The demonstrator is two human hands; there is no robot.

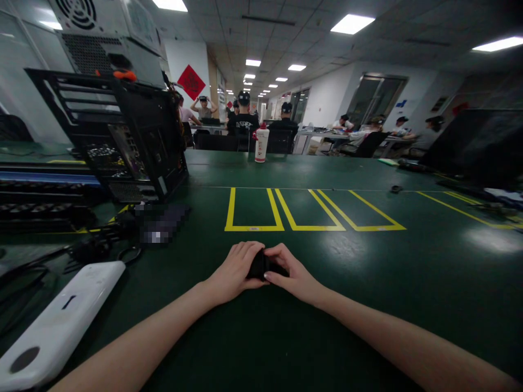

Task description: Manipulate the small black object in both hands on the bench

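A small black object (pixel 257 267), dark and boxy, is between my two hands just above or on the green table (pixel 368 326). I cannot make out its exact kind, as my fingers cover much of it. My left hand (pixel 233 272) wraps round its left side, the fingers over the top and the thumb below. From the other side my right hand (pixel 295 279) grips it, with thumb and fingertips curled against its right part. The fingertips of both hands nearly meet at the middle of the object.
Yellow tape outlines (pixel 321 227) mark the table ahead. A white cup (pixel 262 144) stands farther back. On the left are an open black computer case (pixel 134 141), tangled cables (pixel 87 250) and a long white device (pixel 67 321). Several people sit at tables beyond.
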